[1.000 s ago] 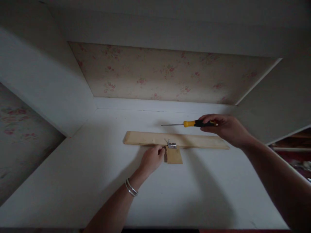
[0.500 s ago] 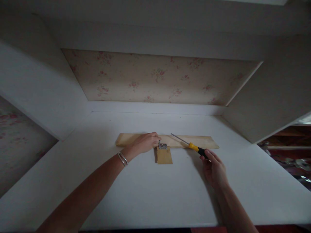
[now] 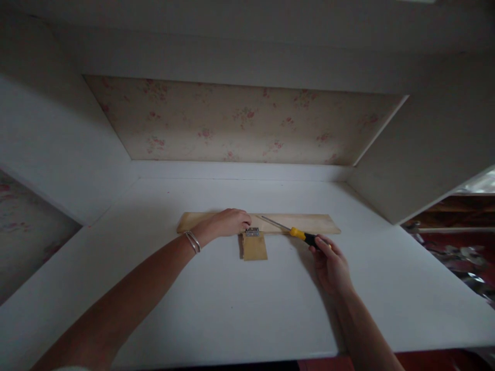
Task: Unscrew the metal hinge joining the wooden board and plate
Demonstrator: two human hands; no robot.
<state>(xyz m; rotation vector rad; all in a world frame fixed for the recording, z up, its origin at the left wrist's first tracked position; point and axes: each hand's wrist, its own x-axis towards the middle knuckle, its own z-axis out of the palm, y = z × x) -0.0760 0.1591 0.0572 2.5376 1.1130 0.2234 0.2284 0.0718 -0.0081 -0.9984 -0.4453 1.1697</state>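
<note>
My left hand [image 3: 232, 221] rests over the long wooden strip [image 3: 305, 222], its fingers closed in a pinch at the left end of a small metal hinge [image 3: 252, 232]. A screw is between those fingertips, mostly hidden now. The hinge lies where the strip meets a short wooden block [image 3: 255, 248] on the near side. In my right hand [image 3: 333, 265] is a screwdriver [image 3: 297, 233] with a yellow and black handle, gripped by its black end. Its shaft points left and away, above the strip, with the tip apart from the hinge.
The wood lies on a white surface [image 3: 216, 304] with a front edge near me. White side panels [image 3: 417, 129] flank it, and a floral-papered back panel [image 3: 247, 123] stands behind. Blurred shelves with objects [image 3: 456, 257] are at the right.
The whole view has shifted slightly, so wood and hands appear further left. The screw, visible upright at my left fingertips before, is now mostly covered by them. The screwdriver stays in my right hand.
</note>
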